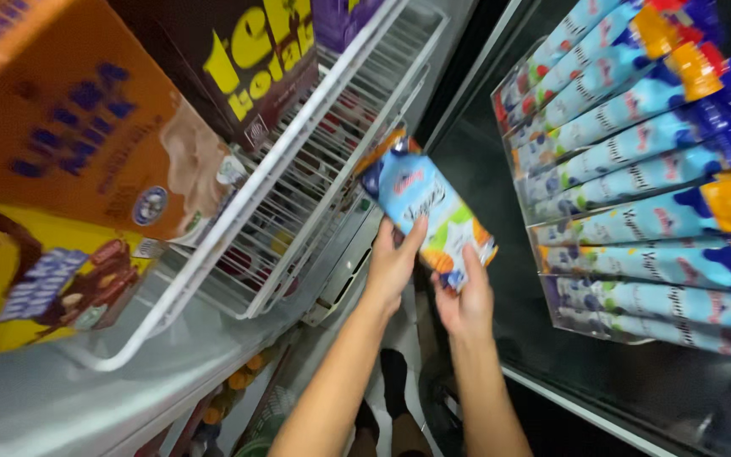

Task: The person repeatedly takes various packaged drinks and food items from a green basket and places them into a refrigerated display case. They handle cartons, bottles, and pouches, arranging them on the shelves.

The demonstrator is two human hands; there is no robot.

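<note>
Both of my hands hold one light blue wrapped packet point(426, 207) with orange and white patches, in the middle of the view. My left hand point(392, 264) grips its left edge from below. My right hand point(467, 300) clasps its lower right end. The packet is tilted, its top end pointing up-left toward the white wire basket point(315, 182). To the right, apart from my hands, lies a tray of several matching light blue packets point(636, 182) stacked in rows.
An orange box point(86, 127) and a yellow box point(35, 279) sit on the left shelf, a dark box point(247, 59) behind them. A dark freezer wall point(501, 169) runs between basket and tray. Below, crates with orange items point(234, 389) and my feet point(391, 381) show.
</note>
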